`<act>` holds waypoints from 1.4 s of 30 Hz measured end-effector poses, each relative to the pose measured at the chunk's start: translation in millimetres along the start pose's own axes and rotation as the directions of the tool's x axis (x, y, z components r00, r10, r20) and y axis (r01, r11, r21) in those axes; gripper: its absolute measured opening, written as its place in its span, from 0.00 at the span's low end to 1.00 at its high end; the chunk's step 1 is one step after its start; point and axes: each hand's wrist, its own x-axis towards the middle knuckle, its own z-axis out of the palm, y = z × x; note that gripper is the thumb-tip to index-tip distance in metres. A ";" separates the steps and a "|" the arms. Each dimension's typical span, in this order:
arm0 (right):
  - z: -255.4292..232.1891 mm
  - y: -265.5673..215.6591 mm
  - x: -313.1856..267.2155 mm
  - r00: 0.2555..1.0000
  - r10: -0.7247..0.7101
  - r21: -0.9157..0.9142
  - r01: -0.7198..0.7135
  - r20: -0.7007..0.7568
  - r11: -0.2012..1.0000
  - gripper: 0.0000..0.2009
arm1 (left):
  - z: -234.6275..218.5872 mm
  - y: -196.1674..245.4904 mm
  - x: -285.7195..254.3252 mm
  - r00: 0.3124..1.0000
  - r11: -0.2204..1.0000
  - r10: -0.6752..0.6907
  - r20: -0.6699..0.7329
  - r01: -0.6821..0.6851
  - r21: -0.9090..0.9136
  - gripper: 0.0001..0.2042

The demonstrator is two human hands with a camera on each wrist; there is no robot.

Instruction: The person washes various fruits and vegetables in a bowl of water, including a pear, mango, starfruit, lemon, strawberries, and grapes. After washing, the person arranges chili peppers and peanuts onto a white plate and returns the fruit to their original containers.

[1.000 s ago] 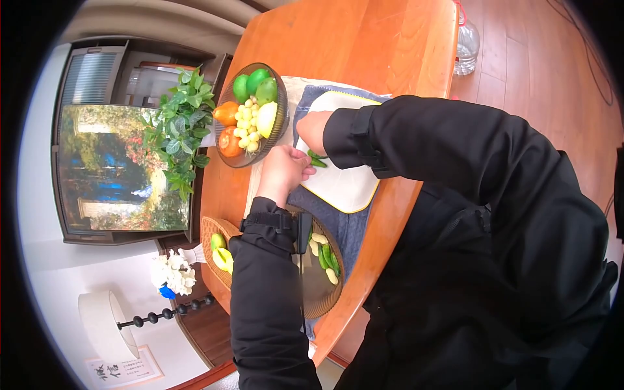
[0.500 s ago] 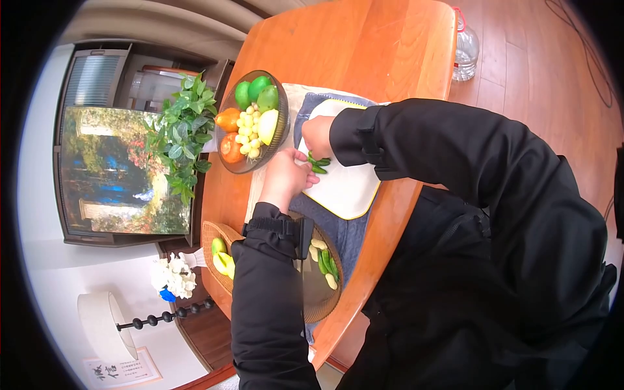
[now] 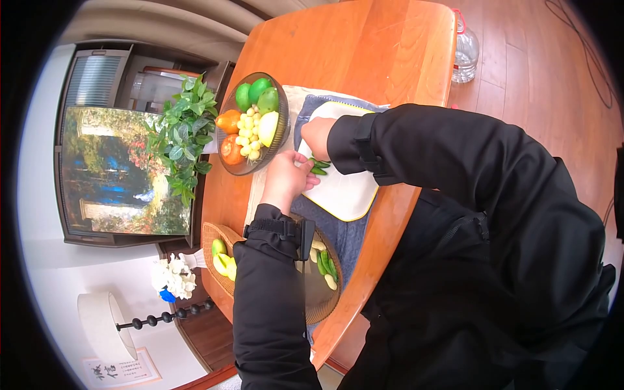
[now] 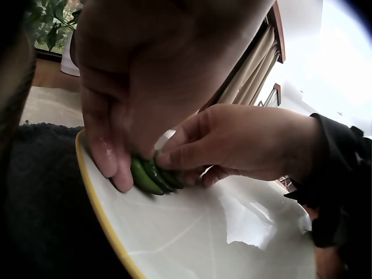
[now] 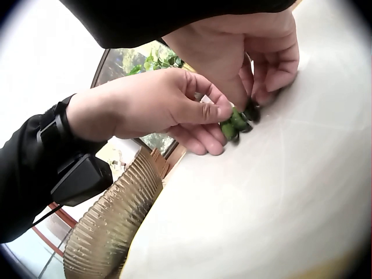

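Several slim green peppers (image 3: 319, 170) lie side by side on a white board-like plate with a yellow rim (image 3: 351, 195). My left hand (image 3: 288, 180) pinches them from one side; in the right wrist view its thumb and forefinger meet at the green peppers (image 5: 235, 125), the other fingers stretched out close over the white surface. From the opposite side, my right hand (image 3: 317, 136) has its thumb on the peppers with fingers curled behind, as the left wrist view shows on that hand (image 4: 250, 139). The hands partly hide the peppers.
Beyond the plate stands a bowl of fruit (image 3: 282, 133). Left of the plate, a ribbed brown bowl (image 3: 318, 305) holds green peppers and peanut-like pods, partly behind my left sleeve. A wicker basket (image 3: 209, 235) with fruit sits farther off. A dark cloth (image 3: 354, 244) lies under the plate.
My right hand has shifted slightly, showing more of its back and more of the peppers. The left hand stays at the peppers. The head view has tilted a little.
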 end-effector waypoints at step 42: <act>-30.8 13.7 -24.5 0.999 -0.030 -0.009 0.030 -0.027 1.000 0.11 | -46.0 3.4 -66.7 0.999 1.000 0.027 -0.026 -0.027 0.013 0.10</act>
